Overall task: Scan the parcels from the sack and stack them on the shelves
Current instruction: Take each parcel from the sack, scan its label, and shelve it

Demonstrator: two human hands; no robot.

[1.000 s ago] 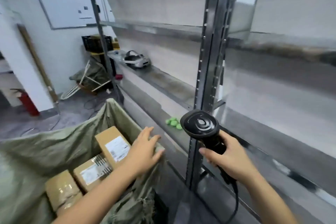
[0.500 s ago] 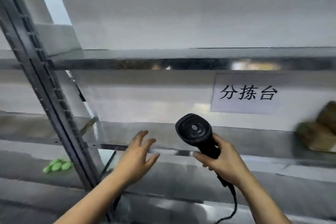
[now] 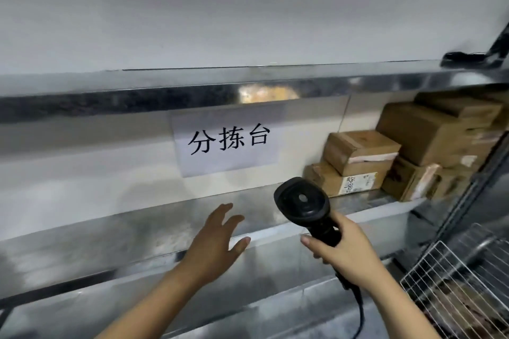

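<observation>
Though cut off — stacked parcels (image 3: 418, 140).

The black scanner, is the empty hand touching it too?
Apart. In the head view the left hand hangs open beside the scanner, with shelf metal showing between them. Only the right hand grips its handle.

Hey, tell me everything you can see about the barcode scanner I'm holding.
The barcode scanner is black and plastic-looking, with a broad oval head bearing a small round mark at its centre. Its head points up, tilted left; the right hand grips the handle. A black cable runs down from the handle's base past the wrist. It is held in the air before the metal shelf, lower-left of the stacked cardboard parcels, touching neither.
</observation>
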